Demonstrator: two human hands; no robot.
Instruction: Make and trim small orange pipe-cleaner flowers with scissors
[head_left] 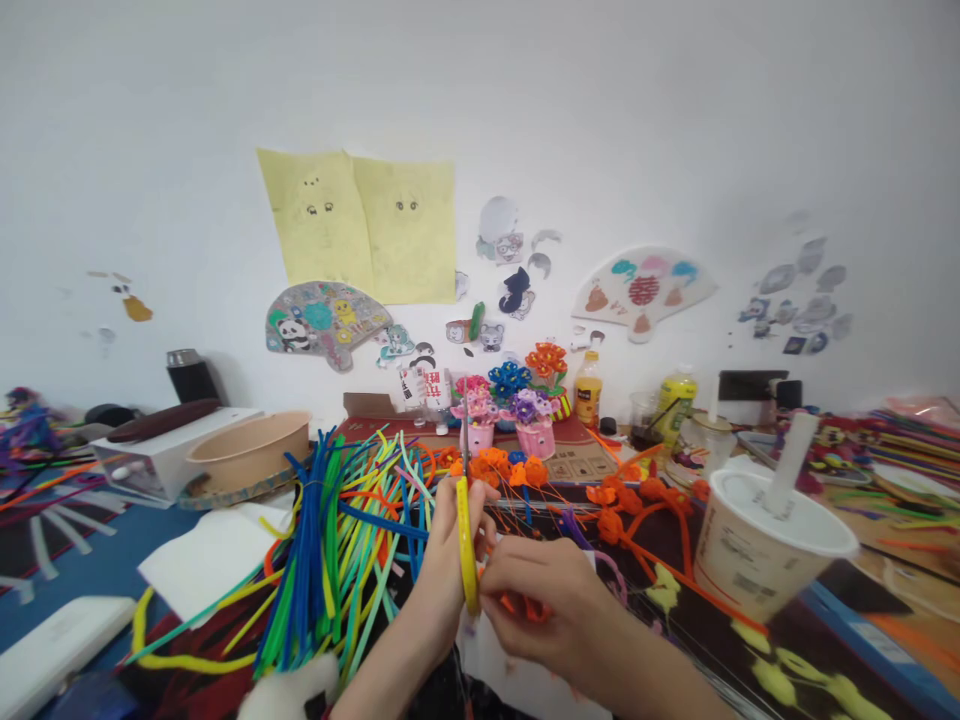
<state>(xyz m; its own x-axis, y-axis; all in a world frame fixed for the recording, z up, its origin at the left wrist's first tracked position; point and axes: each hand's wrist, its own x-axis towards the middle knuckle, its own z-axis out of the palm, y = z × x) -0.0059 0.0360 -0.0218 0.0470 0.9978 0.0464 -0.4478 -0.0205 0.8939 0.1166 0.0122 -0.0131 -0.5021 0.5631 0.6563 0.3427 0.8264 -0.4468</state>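
Note:
Yellow-handled scissors (pixel 468 560) stand edge-on in front of me, blades pointing up and away. My left hand (pixel 442 545) is closed around them, its fingers curled behind the handle. Close by on the right, my right hand (pixel 544 595) is in a pinch at the lower end of the handle. A bit of orange fuzzy pipe cleaner (pixel 525 606) shows under its fingers, partly hidden. Just beyond the hands lie orange pipe-cleaner flowers (pixel 491 467) on thin stems. A bundle of blue and green pipe cleaners (pixel 307 560) lies to the left.
Potted pipe-cleaner flowers (pixel 534 425) stand at the back by the wall. A white paper cup with a straw (pixel 776 545) is at right, near a yellow bottle (pixel 675 395). At left are a tan bowl (pixel 251 450), a white box (pixel 142 475) and a white sheet (pixel 210 560).

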